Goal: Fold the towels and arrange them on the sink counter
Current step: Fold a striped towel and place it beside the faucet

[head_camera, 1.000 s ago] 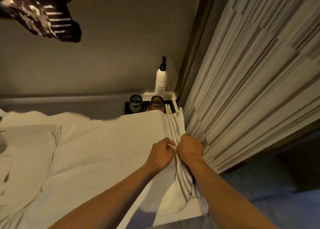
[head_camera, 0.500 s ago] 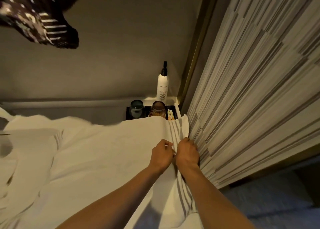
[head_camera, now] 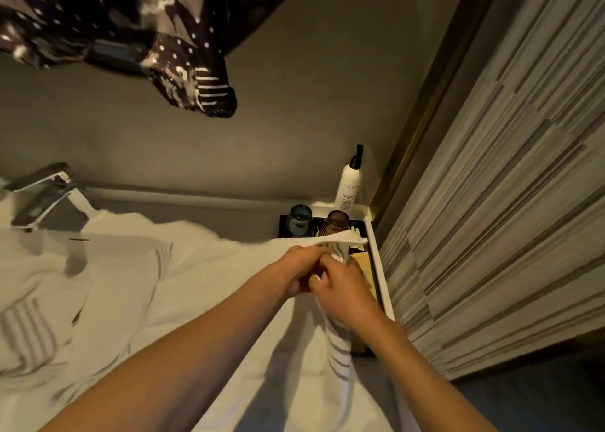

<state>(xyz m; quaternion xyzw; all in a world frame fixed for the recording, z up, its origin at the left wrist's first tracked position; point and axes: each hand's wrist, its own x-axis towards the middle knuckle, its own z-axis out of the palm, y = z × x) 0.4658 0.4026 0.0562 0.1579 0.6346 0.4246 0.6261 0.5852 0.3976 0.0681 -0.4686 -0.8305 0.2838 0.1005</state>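
White striped towel [head_camera: 203, 287] edge now lifted off the counter, left hand [head_camera: 296, 268] and right hand [head_camera: 342, 289] both pinching it, fold starting.

Towel [head_camera: 203, 287]: white, grey stripe band near the edge. Second towel [head_camera: 29, 330] at left: white too, same grey stripes. Faucet [head_camera: 49, 196]: shiny chrome. Bottle [head_camera: 348, 186]: white body, black pump top, small dark print, unreadable. Tray [head_camera: 283, 227]: black. Glass [head_camera: 298, 224] on it: dark teal. Other glass [head_camera: 337, 224]: amber-brown, ribbed. Counter [head_camera: 379, 268] rim: white. Back wall [head_camera: 294, 120]: plain grey-beige. Side wall [head_camera: 507, 202]: long strips in white, grey and brown. Fabric [head_camera: 163, 39] at top: dark brown-black, pale blotches, white dots, white bars at the tip.
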